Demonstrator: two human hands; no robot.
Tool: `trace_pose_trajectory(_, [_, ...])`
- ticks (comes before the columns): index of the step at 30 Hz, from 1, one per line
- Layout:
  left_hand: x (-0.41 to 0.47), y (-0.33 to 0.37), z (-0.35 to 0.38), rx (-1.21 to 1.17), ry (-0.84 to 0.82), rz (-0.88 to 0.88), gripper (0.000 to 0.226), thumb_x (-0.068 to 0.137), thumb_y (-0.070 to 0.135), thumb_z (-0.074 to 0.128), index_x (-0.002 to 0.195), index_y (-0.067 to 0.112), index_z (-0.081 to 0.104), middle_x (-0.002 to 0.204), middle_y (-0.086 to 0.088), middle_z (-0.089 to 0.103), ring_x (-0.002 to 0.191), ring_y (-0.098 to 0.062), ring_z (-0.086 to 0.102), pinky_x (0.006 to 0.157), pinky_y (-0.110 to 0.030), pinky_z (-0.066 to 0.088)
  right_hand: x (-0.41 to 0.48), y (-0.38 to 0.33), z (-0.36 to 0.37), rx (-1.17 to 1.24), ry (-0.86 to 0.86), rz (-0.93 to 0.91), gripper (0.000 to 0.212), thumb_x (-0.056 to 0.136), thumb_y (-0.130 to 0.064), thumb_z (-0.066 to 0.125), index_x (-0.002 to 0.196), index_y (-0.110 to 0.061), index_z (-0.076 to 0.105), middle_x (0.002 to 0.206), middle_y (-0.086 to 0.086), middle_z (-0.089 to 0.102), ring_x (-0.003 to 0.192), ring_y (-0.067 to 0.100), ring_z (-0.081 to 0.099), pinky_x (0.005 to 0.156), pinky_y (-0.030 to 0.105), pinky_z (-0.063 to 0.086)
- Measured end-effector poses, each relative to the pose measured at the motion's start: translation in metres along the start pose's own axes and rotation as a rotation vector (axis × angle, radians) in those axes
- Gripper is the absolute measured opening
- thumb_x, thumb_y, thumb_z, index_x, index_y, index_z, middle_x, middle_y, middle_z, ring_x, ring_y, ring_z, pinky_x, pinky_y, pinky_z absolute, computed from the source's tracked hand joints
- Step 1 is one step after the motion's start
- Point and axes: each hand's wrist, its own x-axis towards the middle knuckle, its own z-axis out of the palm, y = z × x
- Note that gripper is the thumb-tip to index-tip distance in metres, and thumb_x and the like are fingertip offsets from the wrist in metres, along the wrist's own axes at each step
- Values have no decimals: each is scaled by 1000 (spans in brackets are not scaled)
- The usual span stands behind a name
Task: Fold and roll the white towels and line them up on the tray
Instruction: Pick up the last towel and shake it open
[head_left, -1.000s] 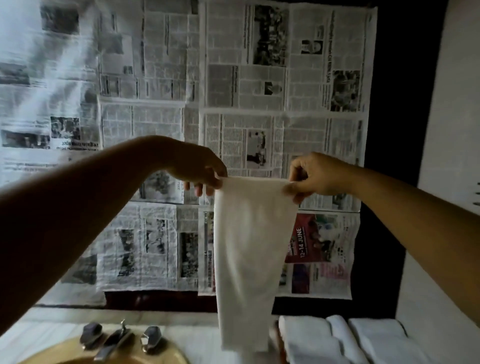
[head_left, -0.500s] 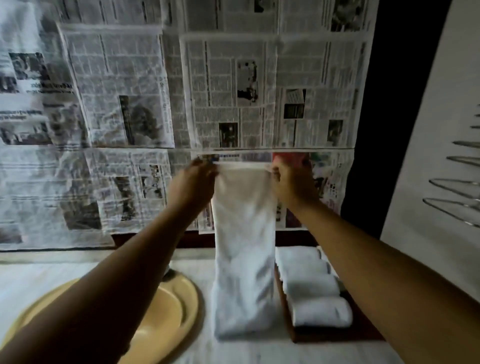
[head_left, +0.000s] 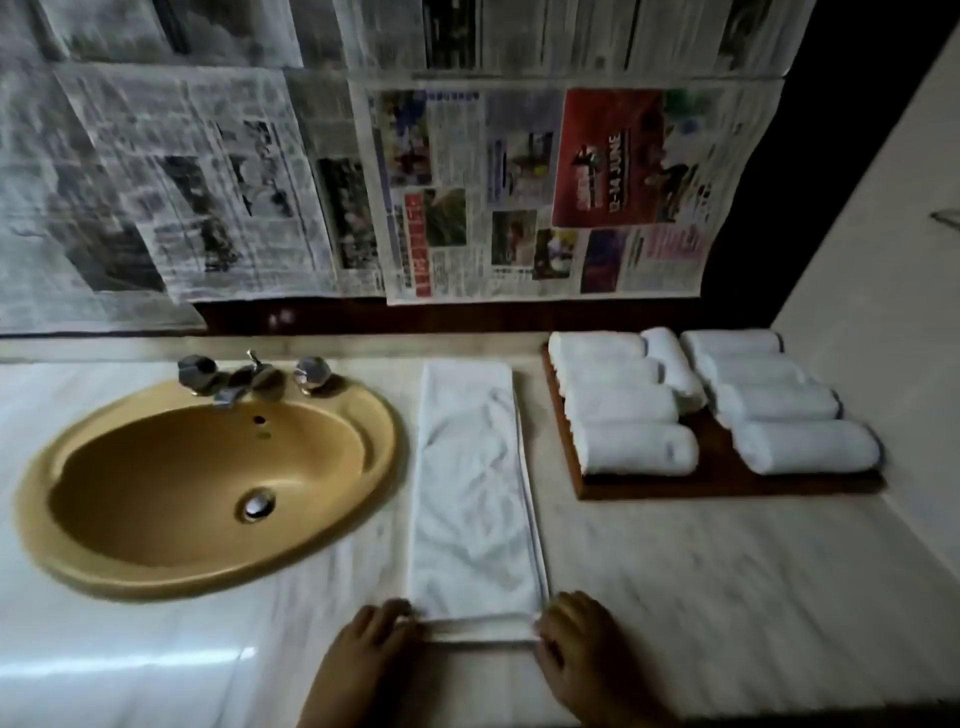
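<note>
Left hand (head_left: 371, 642) and right hand (head_left: 574, 636) apparently pinching near corners of towel (head_left: 470, 493), laid flat on counter (head_left: 727, 597)

A bathroom: tan sink (head_left: 208, 488) with taps (head_left: 249, 376) in a marble counter (head_left: 727, 597).

sink (head_left: 156, 483): left, set in counter (head_left: 701, 597)
flat towel (head_left: 472, 488): on counter, between sink and tray (head_left: 717, 467)
rolled towels (head_left: 634, 449): on tray, right
newspapers (head_left: 519, 197): behind
</note>
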Motion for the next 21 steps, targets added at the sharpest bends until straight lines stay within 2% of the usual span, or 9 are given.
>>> trace_pose_trajectory(2, [-7,21,3,47,41,-25,31,97,41,46,127,37,55,130,21,45,108,-3,54,95,-18,46,-5,-7,-3,15,-71,22,14,81,-19,70,78,-19,57,89,-1,50,77,22,52,66,35,47])
trace_pose_trajectory(3, [-12,30,5,26,53,-21,32,101,37,45,129,29,57,132,14,50,111,-10,53,95,-25,48,-8,-9,-4,13,-114,28,14,83,-20,71,79,-17,58,91,1,51,80,23,53,68,36,47])
trace_pose_trajectory(4, [-13,34,0,39,74,46,34,104,37,39,127,24,59,133,7,54,108,-17,54,86,-28,53,-7,-9,-6,9,-135,25,13,85,-23,70,81,-16,60,94,2,53,82,24,54,69,37,48])
trace_pose_trajectory(5, [-12,38,-9,54,74,97,41,106,39,29,126,21,60,133,1,55,104,-18,55,78,-27,55,-8,-9,-7,10,-153,26,12,86,-25,69,83,-15,62,97,4,54,84,24,55,71,37,49])
trace_pose_trajectory(7, [-13,34,-11,-22,60,78,52,107,42,19,126,20,62,133,0,54,101,-14,54,73,-23,54,-9,-10,-6,1,-159,13,15,86,-29,69,91,-15,68,107,6,56,91,25,57,77,36,52])
trace_pose_trajectory(9, [-13,37,-14,-72,12,67,46,103,43,31,123,19,65,132,1,54,100,-15,55,74,-23,53,-11,-11,-3,12,-145,-13,20,88,-28,68,103,-16,74,123,7,60,108,25,59,91,35,50])
trace_pose_trajectory(11, [-14,42,-17,-81,-49,49,43,89,39,47,120,19,68,131,0,55,100,-17,56,73,-24,54,-11,-10,-1,30,-123,-37,21,91,-24,66,107,-14,76,130,7,64,120,24,58,100,36,48])
trace_pose_trajectory(16, [-19,39,-12,-97,-49,36,46,80,37,53,118,16,69,126,-2,58,100,-17,55,76,-26,55,-16,-11,0,15,-10,-119,15,91,-13,68,102,-10,77,106,7,70,107,24,64,91,36,51])
trace_pose_trajectory(21, [-24,35,-1,-83,-2,70,44,81,39,55,119,19,58,124,1,56,101,-16,55,80,-25,49,-21,-14,-2,29,-7,-123,10,88,-17,72,96,-11,72,97,6,69,94,22,65,82,36,53])
